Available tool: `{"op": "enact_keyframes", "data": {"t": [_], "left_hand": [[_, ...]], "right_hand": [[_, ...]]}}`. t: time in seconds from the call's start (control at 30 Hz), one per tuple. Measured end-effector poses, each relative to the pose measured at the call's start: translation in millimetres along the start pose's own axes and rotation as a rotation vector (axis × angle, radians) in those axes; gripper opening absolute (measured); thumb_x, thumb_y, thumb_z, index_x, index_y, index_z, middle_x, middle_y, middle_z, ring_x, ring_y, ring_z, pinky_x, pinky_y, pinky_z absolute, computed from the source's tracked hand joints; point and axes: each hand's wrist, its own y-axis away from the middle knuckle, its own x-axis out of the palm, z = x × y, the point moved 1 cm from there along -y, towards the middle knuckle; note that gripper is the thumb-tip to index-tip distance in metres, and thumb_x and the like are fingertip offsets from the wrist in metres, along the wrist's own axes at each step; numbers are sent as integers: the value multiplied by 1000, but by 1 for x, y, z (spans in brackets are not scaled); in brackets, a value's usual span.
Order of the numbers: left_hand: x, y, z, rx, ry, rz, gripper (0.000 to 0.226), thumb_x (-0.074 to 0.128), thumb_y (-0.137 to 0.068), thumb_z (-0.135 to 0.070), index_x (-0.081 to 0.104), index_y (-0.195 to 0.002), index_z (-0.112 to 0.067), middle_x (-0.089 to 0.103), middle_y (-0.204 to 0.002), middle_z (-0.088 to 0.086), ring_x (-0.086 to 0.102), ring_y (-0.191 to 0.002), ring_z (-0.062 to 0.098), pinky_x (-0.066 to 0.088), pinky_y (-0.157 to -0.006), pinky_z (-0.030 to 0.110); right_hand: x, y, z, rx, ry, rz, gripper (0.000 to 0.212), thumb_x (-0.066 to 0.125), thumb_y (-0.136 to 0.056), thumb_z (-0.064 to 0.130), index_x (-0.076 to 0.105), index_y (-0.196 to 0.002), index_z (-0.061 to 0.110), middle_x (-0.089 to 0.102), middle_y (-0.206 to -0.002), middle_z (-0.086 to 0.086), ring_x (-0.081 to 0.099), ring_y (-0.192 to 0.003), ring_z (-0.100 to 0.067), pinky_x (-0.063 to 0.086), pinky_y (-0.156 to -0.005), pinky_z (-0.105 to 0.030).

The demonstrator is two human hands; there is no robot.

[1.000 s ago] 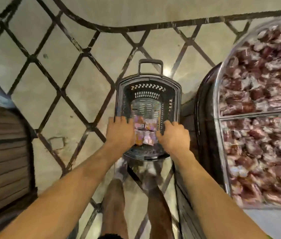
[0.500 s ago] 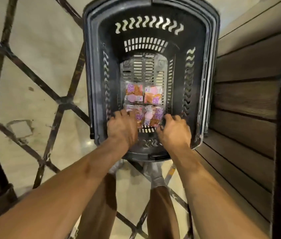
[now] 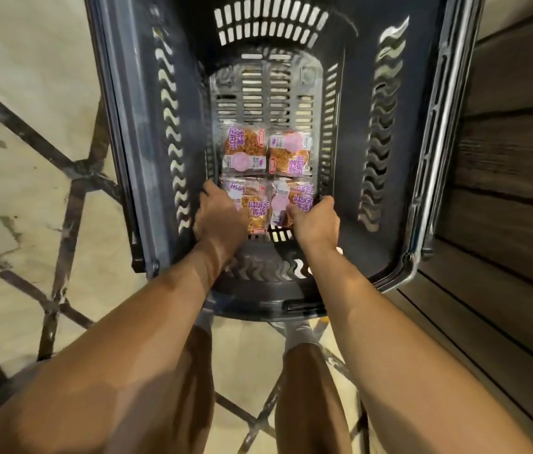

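Dark grey slotted plastic shopping basket, viewed from above; on its floor, toward the near edge, a two-by-two block of clear-wrapped snack packets with purple-and-pink labels, lying flat and touching edge to edge. At the near left corner of the block, left hand down inside the basket, fingers curled over the outer left edge of the near-left packet; at the near right corner, right hand mirrored, thumb pressed on top of the near-right packet, fingers curled round its outer right edge; both grips closed on wrapper, undersides hidden by the hands. Beyond the fingertips, toward the far edge of the floor, far-left packet and far-right packet, touched by neither hand.

Governing relation: near pair directly between the two hands, each packet nearer the hand on its own side; long axis of the pair running left to right across the floor, from one hand to the other; long axis of each single packet running near to far. Judged from the opposed grips, calls for an inward squeeze along that left-right line, then a straight lift; likely weak point at the seam where the two packets meet.
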Motion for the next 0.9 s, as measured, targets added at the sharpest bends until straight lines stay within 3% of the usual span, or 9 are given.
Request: {"op": "enact_keyframes", "data": {"t": [0.2,0.33,0.4,0.47,0.57,0.7,0.8,0.9], "left_hand": [[-2,-1,3,34,-65,-33,58,79,-88,-26,46,-128,0,56,-123,16,56,-106,29,41,-82,33],[0,-3,9,61,-94,27,43,77,-86,-46,55,-94,-10,58,-99,8,55,-88,23,36,-71,30],[-2,0,9,42,-31,55,40,79,-85,-45,53,-88,-14,60,-91,7,57,-82,24,39,-65,31],[-3,4,8,29,32,76,37,78,-87,-40,50,-90,-16,58,-88,3,57,-80,23,40,-63,32],[-4,8,7,6,92,110,33,74,-90,-36,49,-97,-15,60,-93,2,60,-85,25,42,-68,34],[-6,10,5,0,150,147,36,79,-86,-30,52,-104,-16,65,-97,0,65,-87,21,55,-75,38],[-10,11,5,-15,162,192,35,81,-86,-24,54,-106,-15,66,-101,1,66,-93,22,58,-81,41],[-17,14,0,-2,132,200,29,80,-87,-22,55,-99,-15,67,-101,6,67,-91,23,61,-83,45]], "right_hand": [[12,-6,-4,15,7,-72,58,82,-88,37,52,-130,11,67,-125,-12,66,-113,-35,56,-95,-50],[5,-11,-6,43,6,-45,46,83,-87,37,65,-124,18,71,-117,-4,69,-103,-27,53,-78,-37],[5,-12,-6,56,-11,-24,36,85,-86,38,71,-113,19,73,-110,-5,70,-95,-25,53,-72,-34],[5,-13,-5,73,-39,-39,49,87,-84,36,65,-123,17,70,-120,-9,69,-105,-29,57,-82,-40],[9,-15,-2,78,-52,-32,69,88,-84,30,53,-139,11,66,-133,-12,64,-122,-33,53,-99,-43],[14,-20,-4,54,-9,-56,66,91,-79,33,57,-132,13,66,-132,-11,62,-124,-33,54,-101,-49],[13,-19,-6,37,28,-73,57,91,-79,36,63,-124,17,66,-127,-8,61,-119,-31,55,-97,-48],[8,-16,-8,21,-40,-30,47,90,-81,31,62,-116,16,68,-111,-3,65,-101,-24,55,-79,-38]]}}
